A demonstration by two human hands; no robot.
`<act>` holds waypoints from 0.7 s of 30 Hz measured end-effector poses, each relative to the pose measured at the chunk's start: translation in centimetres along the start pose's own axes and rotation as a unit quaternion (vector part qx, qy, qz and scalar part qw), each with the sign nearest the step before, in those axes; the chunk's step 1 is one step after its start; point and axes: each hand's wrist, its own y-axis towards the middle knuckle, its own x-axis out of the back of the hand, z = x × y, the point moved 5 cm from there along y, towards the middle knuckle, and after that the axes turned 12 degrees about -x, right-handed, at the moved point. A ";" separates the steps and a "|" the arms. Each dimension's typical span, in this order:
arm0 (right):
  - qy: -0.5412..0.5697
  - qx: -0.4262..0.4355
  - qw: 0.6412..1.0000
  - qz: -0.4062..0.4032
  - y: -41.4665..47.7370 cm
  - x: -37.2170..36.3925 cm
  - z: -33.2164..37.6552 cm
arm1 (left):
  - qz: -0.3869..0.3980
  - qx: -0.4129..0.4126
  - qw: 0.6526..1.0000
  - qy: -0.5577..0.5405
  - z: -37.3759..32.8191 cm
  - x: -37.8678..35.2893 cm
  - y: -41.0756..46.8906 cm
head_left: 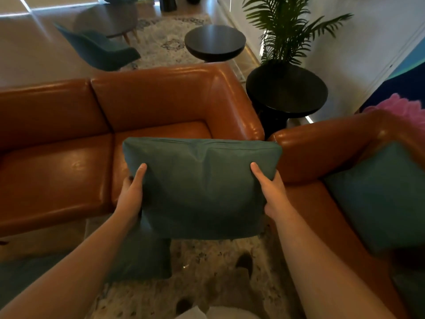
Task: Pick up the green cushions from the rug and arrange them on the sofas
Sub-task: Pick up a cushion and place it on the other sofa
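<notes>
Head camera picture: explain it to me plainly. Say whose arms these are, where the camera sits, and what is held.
No machine here: a person wears one camera on the head, looking forward and down, so the bare arms are their own. The left hand and right hand grip the sides of a green cushion, held up in front of a brown leather sofa. A second cushion already sits on the sofa at right. Another green cushion lies below on the patterned rug.
</notes>
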 end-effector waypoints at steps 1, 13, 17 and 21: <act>-0.006 0.002 1.000 0.003 0.8 0.1 0.8 | 0.006 0.007 1.000 -0.014 -0.3 -0.9 0.4; -0.066 -0.027 0.995 0.063 10.7 -1.1 11.3 | -0.005 0.007 0.998 -0.064 -5.7 -8.5 7.5; -0.095 -0.055 0.991 0.082 13.7 -4.6 14.1 | -0.028 0.008 0.998 -0.049 -7.2 -8.6 10.8; -0.101 -0.063 0.989 0.087 16.8 -10.0 16.0 | -0.044 0.009 0.998 -0.053 -7.9 -7.5 16.0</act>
